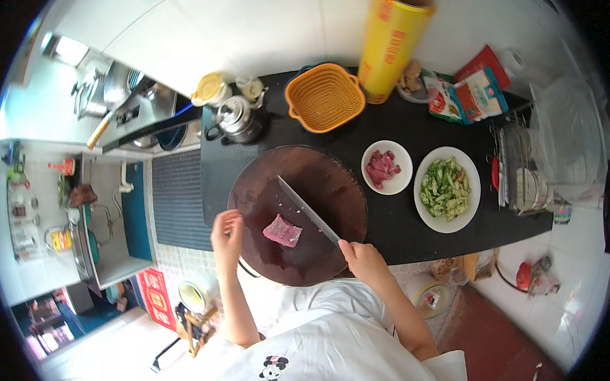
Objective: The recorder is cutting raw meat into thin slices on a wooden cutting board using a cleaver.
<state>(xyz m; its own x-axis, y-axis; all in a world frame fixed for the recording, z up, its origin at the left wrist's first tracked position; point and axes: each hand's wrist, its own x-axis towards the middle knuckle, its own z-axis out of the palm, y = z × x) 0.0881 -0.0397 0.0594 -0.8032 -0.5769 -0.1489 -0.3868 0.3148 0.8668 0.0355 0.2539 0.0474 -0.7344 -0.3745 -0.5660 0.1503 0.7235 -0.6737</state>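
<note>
My right hand [364,260] grips the handle of a kitchen knife [309,212], whose blade lies slantwise over the round wooden chopping board [326,166]. On the board, left of the blade, sits a piece of raw red meat [282,231], with small pale bits above it. My left hand [227,230] is at the board's left edge with its fingers curled; it touches neither meat nor knife, and nothing shows clearly inside it. A white bowl [385,190] of cut raw meat [383,168] stands right of the board, beside a white oval plate [447,228] of sliced green vegetable [446,188].
Behind the board stand an orange plastic basket [326,98], a metal kettle [237,120] and a tall yellow cylinder [393,47]. Food packets [469,98] and a wire dish rack [517,167] are at the right of the black countertop [384,223]. A sink [110,224] is far left.
</note>
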